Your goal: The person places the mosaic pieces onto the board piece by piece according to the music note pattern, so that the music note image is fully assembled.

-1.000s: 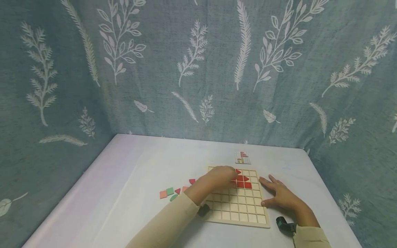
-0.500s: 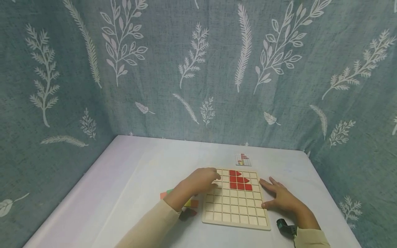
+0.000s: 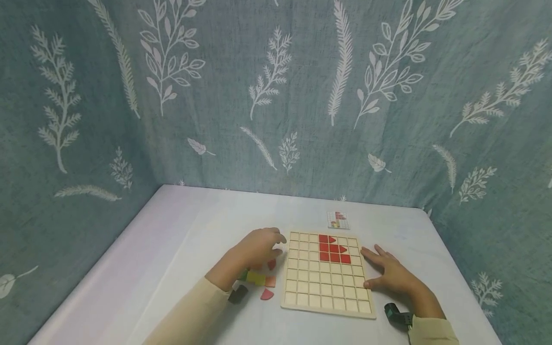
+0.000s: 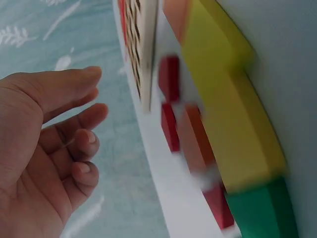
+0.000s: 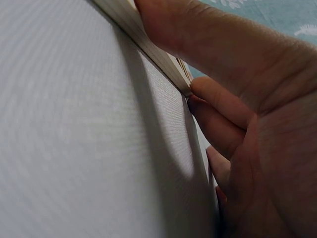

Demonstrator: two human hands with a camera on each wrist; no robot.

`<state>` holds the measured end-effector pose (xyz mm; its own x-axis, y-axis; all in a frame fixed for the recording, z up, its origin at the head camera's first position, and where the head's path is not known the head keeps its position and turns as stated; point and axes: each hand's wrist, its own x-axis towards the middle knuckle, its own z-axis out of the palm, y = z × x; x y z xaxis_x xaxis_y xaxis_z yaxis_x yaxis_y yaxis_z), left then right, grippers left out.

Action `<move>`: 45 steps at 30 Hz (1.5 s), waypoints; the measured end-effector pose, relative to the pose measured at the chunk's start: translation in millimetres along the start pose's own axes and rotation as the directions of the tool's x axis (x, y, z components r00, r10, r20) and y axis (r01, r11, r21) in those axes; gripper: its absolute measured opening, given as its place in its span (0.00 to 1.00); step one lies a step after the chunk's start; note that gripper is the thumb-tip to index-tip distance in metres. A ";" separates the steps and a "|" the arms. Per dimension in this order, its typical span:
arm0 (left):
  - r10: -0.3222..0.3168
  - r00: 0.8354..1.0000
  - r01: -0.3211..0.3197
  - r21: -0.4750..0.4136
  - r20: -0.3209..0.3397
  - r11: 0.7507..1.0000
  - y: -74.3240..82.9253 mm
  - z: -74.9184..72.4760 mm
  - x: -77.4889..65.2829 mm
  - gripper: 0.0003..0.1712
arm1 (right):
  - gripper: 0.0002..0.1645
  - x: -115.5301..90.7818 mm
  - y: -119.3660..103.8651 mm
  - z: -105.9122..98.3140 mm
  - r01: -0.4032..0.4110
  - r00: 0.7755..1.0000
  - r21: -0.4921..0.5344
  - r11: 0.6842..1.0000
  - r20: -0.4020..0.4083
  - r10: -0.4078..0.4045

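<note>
A pale wooden grid board (image 3: 327,287) lies on the table, with several red squares (image 3: 334,258) and two red triangles (image 3: 342,249) set in its upper cells. My left hand (image 3: 256,247) hovers over loose coloured pieces left of the board, and in the left wrist view its loosely bent fingers hold nothing. Under and beside it lie yellow pieces (image 4: 223,99), a green piece (image 4: 265,213), an orange piece (image 4: 195,136) and red pieces (image 4: 169,78). My right hand (image 3: 390,273) rests at the board's right edge, thumb and fingertips touching its side.
Behind the board lies a small pattern card (image 3: 338,220) printed with a coloured grid. A red quarter-round piece (image 3: 267,294) lies near the board's left edge. A leaf-patterned curtain (image 3: 276,96) stands behind the white table (image 3: 207,215). Dark wrist cameras sit below both hands.
My left hand has moved left, off the red pieces in the board and out over the loose pieces. The right hand has stayed at the board's edge.
</note>
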<state>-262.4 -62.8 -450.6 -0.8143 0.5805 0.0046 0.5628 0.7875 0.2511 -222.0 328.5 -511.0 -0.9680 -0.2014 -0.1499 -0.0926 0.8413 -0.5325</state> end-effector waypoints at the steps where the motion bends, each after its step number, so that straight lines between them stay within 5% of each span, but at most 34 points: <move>1: -0.023 1.000 0.023 -0.012 0.001 1.000 -3.8 -0.4 -1.3 0.18 | 0.69 -0.1 -0.6 -0.6 -0.002 1.000 -0.002 1.000 0.000 0.002; 11: -0.179 0.983 0.181 -0.057 0.027 0.982 -36.1 -6.7 -18.7 0.17 | 0.68 -2.6 -7.3 -3.3 -0.020 1.000 -0.002 1.000 0.018 0.020; 19: -0.284 0.952 0.298 -0.128 0.115 0.946 -48.5 -0.8 -33.8 0.14 | 0.70 1.0 -4.7 -2.8 -0.017 1.000 -0.009 1.000 0.005 0.017; 36: -0.227 0.965 0.236 -0.055 0.132 0.970 -43.5 3.7 -56.7 0.03 | 0.69 -2.5 -9.6 -3.3 0.002 1.000 -0.003 1.000 0.006 -0.002; 45: -0.242 0.963 0.242 0.015 0.119 0.970 -35.1 0.3 -58.0 0.06 | 0.67 -2.4 -7.3 -2.6 0.004 1.000 0.007 1.000 0.002 -0.004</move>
<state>-234.8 -124.0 -460.0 -0.9036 0.3927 -0.1713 0.3509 0.9077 0.2300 -219.7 324.1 -504.6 -0.9671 -0.2060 -0.1492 -0.0951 0.8370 -0.5389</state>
